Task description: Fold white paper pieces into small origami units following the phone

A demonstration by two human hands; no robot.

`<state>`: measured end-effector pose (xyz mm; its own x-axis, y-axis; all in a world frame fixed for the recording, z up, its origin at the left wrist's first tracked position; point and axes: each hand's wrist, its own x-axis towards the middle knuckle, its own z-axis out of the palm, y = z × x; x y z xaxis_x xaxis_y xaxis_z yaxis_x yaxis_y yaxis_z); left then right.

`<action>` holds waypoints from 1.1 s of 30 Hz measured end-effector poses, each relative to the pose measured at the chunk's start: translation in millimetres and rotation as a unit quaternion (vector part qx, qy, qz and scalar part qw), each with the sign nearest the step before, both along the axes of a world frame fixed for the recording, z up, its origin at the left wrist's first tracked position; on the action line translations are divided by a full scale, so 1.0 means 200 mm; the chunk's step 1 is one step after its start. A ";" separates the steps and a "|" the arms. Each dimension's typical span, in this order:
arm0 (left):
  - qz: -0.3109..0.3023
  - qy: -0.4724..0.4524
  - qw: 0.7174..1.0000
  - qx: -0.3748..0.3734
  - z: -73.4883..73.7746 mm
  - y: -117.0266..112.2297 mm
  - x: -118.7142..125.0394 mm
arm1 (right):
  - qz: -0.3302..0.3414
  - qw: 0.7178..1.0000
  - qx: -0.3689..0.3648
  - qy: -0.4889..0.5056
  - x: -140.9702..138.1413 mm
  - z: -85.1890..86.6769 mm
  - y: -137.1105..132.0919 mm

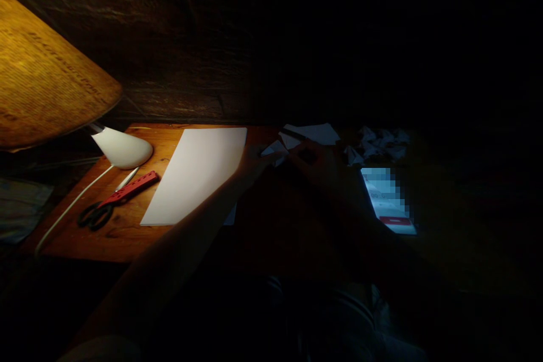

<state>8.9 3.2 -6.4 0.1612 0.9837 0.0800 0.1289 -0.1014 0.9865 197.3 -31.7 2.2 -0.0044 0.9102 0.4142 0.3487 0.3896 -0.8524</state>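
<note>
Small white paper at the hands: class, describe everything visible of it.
The small white paper looks thin and folded, with a roughly triangular face tapering to the left. It is held between the fingertips of the left hand and the right hand, just right of the large white sheet. Fingers and shadow hide its lower edge and finer creases.

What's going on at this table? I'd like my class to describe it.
A person's bare left hand holds a small, angular white paper piece, with the right hand close beside it, its grip too dark to make out. A large rectangular white paper sheet lies left of the hands on the brown wooden table, with red-and-black scissors farther left. To the right are jumbled white paper pieces and a lit rectangular screen.
</note>
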 end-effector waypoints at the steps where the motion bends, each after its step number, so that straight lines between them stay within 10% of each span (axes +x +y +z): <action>1: -0.002 0.006 1.000 0.000 0.00 0.00 0.00 | -0.001 1.000 0.001 -0.008 0.00 0.01 0.00; 33: -0.070 0.042 0.996 0.016 -0.03 0.01 -0.02 | 0.085 0.986 -0.125 0.064 0.02 0.00 0.02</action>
